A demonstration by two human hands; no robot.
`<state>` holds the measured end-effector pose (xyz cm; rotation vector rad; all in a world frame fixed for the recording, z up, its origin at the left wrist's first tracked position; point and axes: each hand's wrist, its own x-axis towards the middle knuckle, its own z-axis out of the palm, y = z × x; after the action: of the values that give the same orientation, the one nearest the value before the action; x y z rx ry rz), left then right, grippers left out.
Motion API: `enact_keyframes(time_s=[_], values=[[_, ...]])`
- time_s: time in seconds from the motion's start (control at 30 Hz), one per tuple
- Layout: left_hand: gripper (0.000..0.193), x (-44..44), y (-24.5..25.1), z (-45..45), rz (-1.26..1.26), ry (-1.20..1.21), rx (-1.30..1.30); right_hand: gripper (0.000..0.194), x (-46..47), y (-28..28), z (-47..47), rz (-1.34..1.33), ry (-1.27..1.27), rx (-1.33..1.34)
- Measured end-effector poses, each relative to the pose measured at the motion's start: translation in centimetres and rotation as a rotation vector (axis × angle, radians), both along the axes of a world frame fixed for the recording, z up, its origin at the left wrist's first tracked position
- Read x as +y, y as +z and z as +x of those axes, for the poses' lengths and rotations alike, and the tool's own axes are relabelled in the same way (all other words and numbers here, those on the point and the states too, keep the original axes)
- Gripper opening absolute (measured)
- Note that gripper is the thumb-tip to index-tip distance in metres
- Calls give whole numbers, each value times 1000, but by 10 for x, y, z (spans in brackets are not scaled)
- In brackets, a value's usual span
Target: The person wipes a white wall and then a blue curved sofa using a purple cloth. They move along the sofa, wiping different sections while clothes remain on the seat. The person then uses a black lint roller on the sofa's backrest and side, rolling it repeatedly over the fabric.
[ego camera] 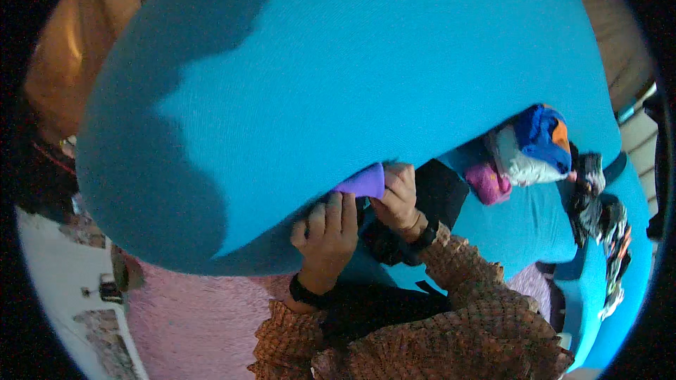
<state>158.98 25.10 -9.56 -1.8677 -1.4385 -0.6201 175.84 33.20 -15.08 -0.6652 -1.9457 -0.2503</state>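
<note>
A small purple cloth piece (364, 182) lies between my two hands, against the side of a bright blue sofa cover (338, 89). My right hand (398, 195) grips its right end with fingers curled. My left hand (327, 237) has its fingertips on the lower left edge of the cloth, and the thumb side is partly hidden. Both wrists wear dark bands. What the purple piece is exactly cannot be told, as the fingers cover part of it.
To the right sit a blue, orange and white folded cloth bundle (536, 145) and a pink rolled cloth (488, 183). Dark and patterned small cloth items (589, 211) line the sofa beyond. A pink shaggy rug (195, 322) covers the floor at lower left; brown curtains (53, 84) hang at upper left.
</note>
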Motion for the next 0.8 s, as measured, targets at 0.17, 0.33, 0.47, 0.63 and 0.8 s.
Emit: enact_keyframes(time_s=[0.17, 0.33, 0.47, 0.63, 0.8], values=[[23, -12, -141, 16, -101, 50, -78, 25, 8, -122, 20, -149, 99, -123], [20, -24, -209, 46, -68, 219, -248, 22, 2, -153, 35, -68, 222, -344], [23, -27, -160, 42, 37, 317, -254, 34, 10, -94, 35, 77, 207, -365], [27, -25, -112, 36, 155, 296, -324, 29, 17, -52, 16, 168, 160, -188], [25, -24, -164, 28, 120, 309, -307, 24, 14, -92, 7, 187, 294, -414]])
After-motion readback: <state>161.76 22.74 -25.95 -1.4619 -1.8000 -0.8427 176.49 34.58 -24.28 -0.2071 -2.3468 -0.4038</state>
